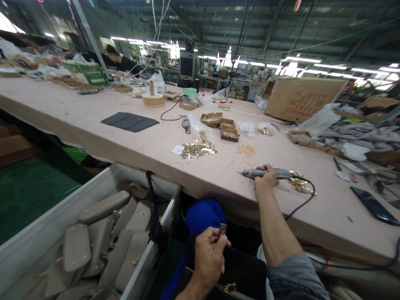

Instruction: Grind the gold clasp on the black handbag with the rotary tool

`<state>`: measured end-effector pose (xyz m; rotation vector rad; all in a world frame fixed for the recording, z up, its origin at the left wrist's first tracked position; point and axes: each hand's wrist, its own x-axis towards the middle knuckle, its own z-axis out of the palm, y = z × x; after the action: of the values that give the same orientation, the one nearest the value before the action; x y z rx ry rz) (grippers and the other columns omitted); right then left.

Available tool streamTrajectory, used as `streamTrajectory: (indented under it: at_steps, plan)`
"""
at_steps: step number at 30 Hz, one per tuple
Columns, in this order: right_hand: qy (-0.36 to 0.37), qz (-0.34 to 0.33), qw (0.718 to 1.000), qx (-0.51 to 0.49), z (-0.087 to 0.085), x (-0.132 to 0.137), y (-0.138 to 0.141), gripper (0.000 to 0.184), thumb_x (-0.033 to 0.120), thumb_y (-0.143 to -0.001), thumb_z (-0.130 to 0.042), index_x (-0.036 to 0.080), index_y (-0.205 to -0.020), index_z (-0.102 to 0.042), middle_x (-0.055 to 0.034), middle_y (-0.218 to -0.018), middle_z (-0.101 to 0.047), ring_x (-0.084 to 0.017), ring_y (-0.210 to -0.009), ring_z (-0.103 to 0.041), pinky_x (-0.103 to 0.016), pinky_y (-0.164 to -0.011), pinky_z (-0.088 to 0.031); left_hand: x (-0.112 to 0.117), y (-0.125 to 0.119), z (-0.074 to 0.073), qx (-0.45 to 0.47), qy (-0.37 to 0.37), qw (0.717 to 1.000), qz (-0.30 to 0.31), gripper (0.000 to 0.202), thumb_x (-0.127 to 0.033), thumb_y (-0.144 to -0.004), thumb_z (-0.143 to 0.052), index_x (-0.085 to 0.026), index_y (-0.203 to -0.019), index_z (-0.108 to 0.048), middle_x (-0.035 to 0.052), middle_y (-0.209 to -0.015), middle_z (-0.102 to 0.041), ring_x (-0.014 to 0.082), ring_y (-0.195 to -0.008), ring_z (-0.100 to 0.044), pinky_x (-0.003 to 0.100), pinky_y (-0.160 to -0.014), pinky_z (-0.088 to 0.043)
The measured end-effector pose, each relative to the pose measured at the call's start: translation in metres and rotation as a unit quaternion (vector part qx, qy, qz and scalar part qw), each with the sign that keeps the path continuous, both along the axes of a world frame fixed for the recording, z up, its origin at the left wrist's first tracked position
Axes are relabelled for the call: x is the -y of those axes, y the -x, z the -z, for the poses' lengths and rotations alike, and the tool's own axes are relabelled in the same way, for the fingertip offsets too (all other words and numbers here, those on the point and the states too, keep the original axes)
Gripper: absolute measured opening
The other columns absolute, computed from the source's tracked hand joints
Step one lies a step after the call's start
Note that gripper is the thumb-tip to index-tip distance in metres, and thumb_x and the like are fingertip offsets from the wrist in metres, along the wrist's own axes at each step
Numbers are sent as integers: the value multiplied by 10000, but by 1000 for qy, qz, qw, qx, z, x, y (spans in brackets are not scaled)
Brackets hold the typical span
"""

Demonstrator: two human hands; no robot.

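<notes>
My right hand [266,180] is wrapped round a grey electric screwdriver [283,173] held level at the table's front, its bit aimed left. A black cord runs from its back end. Low in front of my lap, my left hand [208,255] pinches a small gold metal plate [223,228] between thumb and fingers. Tiny gold screws [245,151] lie scattered beyond the screwdriver's tip. Gold fittings [299,184] are heaped beside the tool's back end. A larger pile of gold metal pieces [196,149] lies further left. A dark item with a gold clasp [230,286] rests on my lap.
A white bin [67,208] full of beige bags [103,233] stands at my left. On the table are a black sheet [129,121], small cardboard trays [229,134], a big carton [303,99] and a dark phone-like slab [373,204]. Another person [123,62] sits far left.
</notes>
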<state>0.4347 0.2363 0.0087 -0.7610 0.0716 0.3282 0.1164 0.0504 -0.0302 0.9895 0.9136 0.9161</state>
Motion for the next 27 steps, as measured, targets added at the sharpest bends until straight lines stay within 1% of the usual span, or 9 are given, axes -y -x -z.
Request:
streamTrajectory:
  at_steps: [6,9,14,18,22,27]
  plan:
    - [6,3,1000,0,2,0,-3,258,44,-882,-663,204,-845,-463,57,-758,-594,-82,-511,-525,-218,-508,-579,-1,1,-4,4,9,1000,-1,408,-524,-860,-726,-130,-834,-619,97,-759,-737,47,-266,-452,142,-276,-217]
    - [6,-3,1000,-4,4,0,-5,250,70,-904,-674,201,-850,-467,55,-754,-599,-81,-501,-527,-223,-496,-586,-1,1,-3,6,7,1000,-1,400,-514,-873,-716,-128,-836,-617,96,-755,-736,45,-267,-450,140,-277,-220]
    - [12,-1,1000,-9,5,-2,-8,312,131,-923,-728,219,-863,-435,68,-742,-595,-87,-500,-542,-240,-498,-608,0,1,0,4,5,1000,5,390,-501,-885,-711,-124,-856,-616,118,-806,-753,40,-270,-459,134,-281,-224]
    - [18,7,1000,-7,4,-2,-6,318,147,-930,-734,220,-863,-432,64,-743,-596,-86,-505,-545,-237,-501,-614,0,0,0,7,9,1000,1,405,-513,-877,-719,-122,-845,-619,110,-777,-746,38,-263,-447,133,-277,-217]
    - [18,15,1000,-6,3,-1,-4,289,117,-925,-711,211,-859,-446,56,-744,-602,-85,-515,-548,-230,-504,-617,-1,0,-1,4,11,1000,1,405,-511,-873,-726,-122,-843,-618,101,-758,-739,44,-265,-459,132,-279,-227]
    - [15,20,1000,-4,4,-1,-5,262,86,-922,-688,201,-849,-464,43,-749,-608,-87,-519,-544,-234,-496,-608,-1,1,-2,9,12,1000,-3,409,-517,-862,-738,-125,-849,-624,119,-820,-755,46,-268,-470,137,-277,-234]
